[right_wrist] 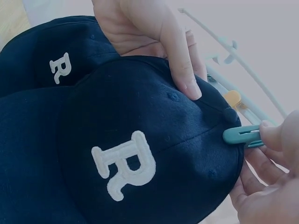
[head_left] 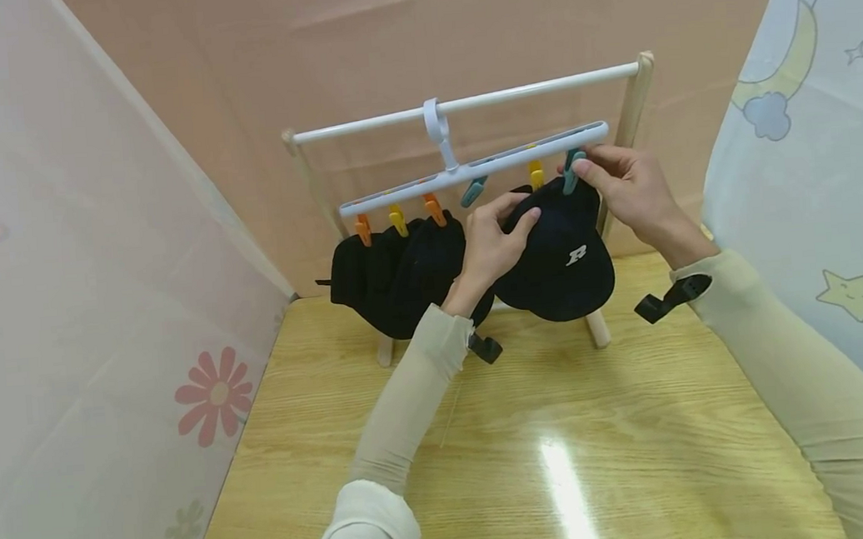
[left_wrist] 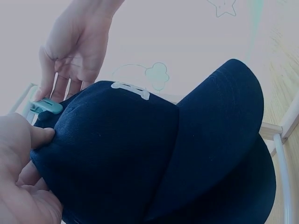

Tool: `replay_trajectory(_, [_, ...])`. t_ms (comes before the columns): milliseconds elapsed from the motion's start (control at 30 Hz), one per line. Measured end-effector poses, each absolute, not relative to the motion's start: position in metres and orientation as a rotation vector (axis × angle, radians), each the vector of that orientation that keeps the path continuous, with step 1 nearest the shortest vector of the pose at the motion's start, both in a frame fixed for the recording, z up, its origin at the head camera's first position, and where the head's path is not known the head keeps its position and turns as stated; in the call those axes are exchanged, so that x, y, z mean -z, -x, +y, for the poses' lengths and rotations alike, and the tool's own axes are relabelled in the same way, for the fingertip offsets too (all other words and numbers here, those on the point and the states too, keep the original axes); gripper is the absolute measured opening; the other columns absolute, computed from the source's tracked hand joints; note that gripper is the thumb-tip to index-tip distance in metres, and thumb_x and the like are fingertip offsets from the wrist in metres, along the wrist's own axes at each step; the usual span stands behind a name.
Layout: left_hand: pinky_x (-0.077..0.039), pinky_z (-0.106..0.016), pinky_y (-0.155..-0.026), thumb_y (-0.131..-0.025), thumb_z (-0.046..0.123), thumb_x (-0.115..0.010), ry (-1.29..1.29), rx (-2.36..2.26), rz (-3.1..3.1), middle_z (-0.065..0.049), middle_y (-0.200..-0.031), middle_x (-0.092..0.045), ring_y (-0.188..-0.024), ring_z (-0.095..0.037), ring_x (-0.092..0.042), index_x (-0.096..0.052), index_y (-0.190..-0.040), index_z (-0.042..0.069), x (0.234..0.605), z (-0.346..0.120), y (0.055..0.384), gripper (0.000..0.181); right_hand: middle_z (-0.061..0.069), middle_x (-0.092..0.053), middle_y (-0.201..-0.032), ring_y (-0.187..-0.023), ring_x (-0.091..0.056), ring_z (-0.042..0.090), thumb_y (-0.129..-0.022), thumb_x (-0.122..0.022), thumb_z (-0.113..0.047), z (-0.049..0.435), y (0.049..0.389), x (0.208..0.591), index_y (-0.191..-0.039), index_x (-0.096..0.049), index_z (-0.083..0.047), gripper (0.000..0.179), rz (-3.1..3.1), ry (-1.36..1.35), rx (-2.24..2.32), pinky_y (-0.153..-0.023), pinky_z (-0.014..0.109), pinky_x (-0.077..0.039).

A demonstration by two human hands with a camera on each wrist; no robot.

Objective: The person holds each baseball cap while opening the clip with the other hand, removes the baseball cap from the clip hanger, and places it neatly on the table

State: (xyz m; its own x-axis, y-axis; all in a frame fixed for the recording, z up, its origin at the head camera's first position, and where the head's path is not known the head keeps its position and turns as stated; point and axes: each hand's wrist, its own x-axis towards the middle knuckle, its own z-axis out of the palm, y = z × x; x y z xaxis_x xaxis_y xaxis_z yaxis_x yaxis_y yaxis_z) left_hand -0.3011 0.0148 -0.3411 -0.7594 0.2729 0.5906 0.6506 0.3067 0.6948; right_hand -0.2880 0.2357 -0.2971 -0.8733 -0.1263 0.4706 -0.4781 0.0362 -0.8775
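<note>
downward head view, close wrist views of one cap [right_wrist: 140, 116]

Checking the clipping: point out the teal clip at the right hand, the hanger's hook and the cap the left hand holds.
Teal clip [right_wrist: 236, 135], right wrist view: its near arm.
Hook [head_left: 434, 123], head view: its curved band.
Cap [head_left: 550, 249], head view: front of crown.

Open room lies above the front of the counter [head_left: 483, 466], between the two forearms. Beneath the hanger [head_left: 411, 191], black caps [head_left: 395, 280] obstruct the left side; the rightmost cap [head_left: 548, 274], left hand [head_left: 491, 244] and right hand [head_left: 638, 192] occupy the right. Gaps below the rail [head_left: 539, 88] flank the hook [head_left: 431, 119]; a backdrop [head_left: 385, 30] stands behind.
</note>
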Motion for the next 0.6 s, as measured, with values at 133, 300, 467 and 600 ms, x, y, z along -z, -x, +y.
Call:
replay_trajectory(133, [-0.052,-0.016,-0.076,-0.103,0.014,-0.073,0.82,1.449,-2.214,-0.014,-0.116,-0.081,-0.093,-0.02,-0.076,-0.076,-0.124,0.0,0.341,0.016,0.301,0.025,-0.006,-0.082,-0.109,-0.117,-0.069,0.004,-0.106,-0.068,-0.016,0.235,0.288,0.297,-0.141,-0.067,0.002,0.039,-2.052,-0.571,-1.915,-0.105,0.014,-0.05])
replay_trajectory(300, [-0.053,-0.016,-0.079,-0.103,0.015,-0.073,0.82,1.462,-2.216,-0.014,-0.118,-0.08,-0.097,-0.021,-0.077,-0.076,-0.125,0.0,0.34,0.017,0.301,0.026,-0.007,-0.083,-0.103,-0.114,-0.07,0.005,-0.104,-0.071,-0.014,0.233,0.289,0.298,-0.138,-0.069,0.002,0.038,-2.005,-0.507,-1.955,-0.103,0.014,-0.051])
replay_trajectory(467, [-0.055,-0.017,-0.083,-0.104,0.015,-0.072,0.827,1.469,-2.213,-0.014,-0.12,-0.08,-0.103,-0.021,-0.077,-0.076,-0.125,0.0,0.339,0.018,0.301,0.026,0.0,-0.084,-0.103,-0.111,-0.072,0.008,-0.101,-0.073,-0.01,0.229,0.29,0.298,-0.137,-0.07,0.003,0.038,-1.895,-0.473,-2.037,-0.097,0.014,-0.054])
replay_trajectory(600, [-0.056,-0.018,-0.087,-0.104,0.014,-0.072,0.821,1.475,-2.206,-0.015,-0.122,-0.079,-0.109,-0.022,-0.077,-0.076,-0.125,0.0,0.338,0.018,0.3,0.025,0.001,-0.084,-0.101,-0.106,-0.074,0.01,-0.1,-0.074,-0.009,0.225,0.291,0.299,-0.135,-0.071,0.003,0.037,-1.843,-0.439,-2.056,-0.095,0.014,-0.056])
